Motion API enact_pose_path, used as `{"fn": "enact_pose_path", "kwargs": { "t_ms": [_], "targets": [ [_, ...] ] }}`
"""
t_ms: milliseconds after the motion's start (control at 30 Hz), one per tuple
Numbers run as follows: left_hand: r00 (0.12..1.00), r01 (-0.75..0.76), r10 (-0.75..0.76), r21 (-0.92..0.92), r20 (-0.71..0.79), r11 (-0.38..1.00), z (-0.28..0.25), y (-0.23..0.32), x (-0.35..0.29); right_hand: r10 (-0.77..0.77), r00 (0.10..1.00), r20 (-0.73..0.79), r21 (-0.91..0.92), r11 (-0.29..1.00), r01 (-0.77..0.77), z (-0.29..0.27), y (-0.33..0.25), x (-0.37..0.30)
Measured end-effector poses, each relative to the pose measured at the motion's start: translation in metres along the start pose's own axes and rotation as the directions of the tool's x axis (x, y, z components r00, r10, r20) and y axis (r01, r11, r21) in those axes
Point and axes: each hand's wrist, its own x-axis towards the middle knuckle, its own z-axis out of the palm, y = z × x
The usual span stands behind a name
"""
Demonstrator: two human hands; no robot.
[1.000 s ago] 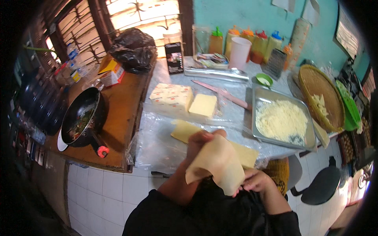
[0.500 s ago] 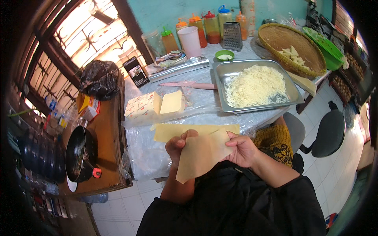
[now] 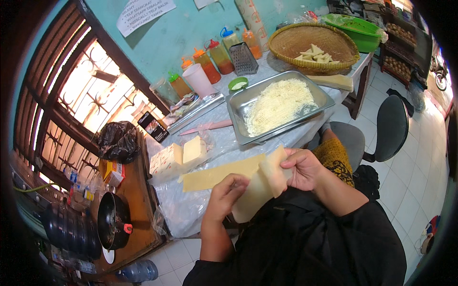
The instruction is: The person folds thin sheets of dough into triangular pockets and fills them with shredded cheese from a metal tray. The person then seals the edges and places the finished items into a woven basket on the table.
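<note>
While my right hand pinched the upper end of a thin pastry sheet, my left hand curled beside the sheet's other edge; I could not tell whether its fingers were closed on it. The sheet was in front of my black top, its upper end turned over. I took this to be a folding step, and the next move seemed to call for keeping that fold pinched while the left fingers steadied the loose part. The fold hid its own underside. Beyond, a long pastry strip lay on the counter, its right end covered from view by the sheet. Farther off, a steel tray held a pale shredded heap, too fine to identify; past it, a woven basket held pointed pale pieces, too small to make out clearly.
</note>
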Motion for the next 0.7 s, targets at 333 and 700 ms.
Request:
{"fn": "enact_pose_path", "kwargs": {
  "t_ms": [333,700],
  "targets": [
    [0.896,-0.247,0.389,-0.484,0.217,0.839,0.095,0.007,-0.001,-0.352,0.915,-0.197,-0.355,0.896,0.268,0.065,0.014,-0.031],
    [0.924,-0.277,0.382,-0.646,0.025,0.712,0.118,0.020,0.022,-0.594,0.793,-0.135,-0.537,0.717,0.445,0.063,0.005,-0.042]
  ]
}}
